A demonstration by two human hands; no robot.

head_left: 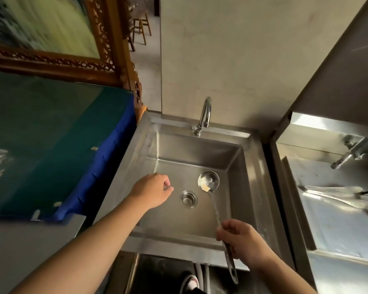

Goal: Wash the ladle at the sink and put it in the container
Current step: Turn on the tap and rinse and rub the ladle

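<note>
Right hand [240, 240] holds steel ladle [208, 181] over sink [257, 177].

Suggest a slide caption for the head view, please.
Right hand holds soiled ladle over dry sink; left hand reaches toward tap.

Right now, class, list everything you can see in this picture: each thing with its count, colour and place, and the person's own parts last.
Sink: one, steel, centre.
Drain: one, metal, sink floor.
Tap: one, chrome, behind basin, no water running.
Ladle: one, steel, bowl over basin with pale residue.
Utensils: several, silvery, steel counter on the right.
Second tap: one, metal, far right.
Blue-edged surface: one, dark green, left.
Carved frame: one, brown, upper left.
Stools: wooden, background.
Left hand: empty, over basin.
Right hand: grip closed on ladle handle.
</note>
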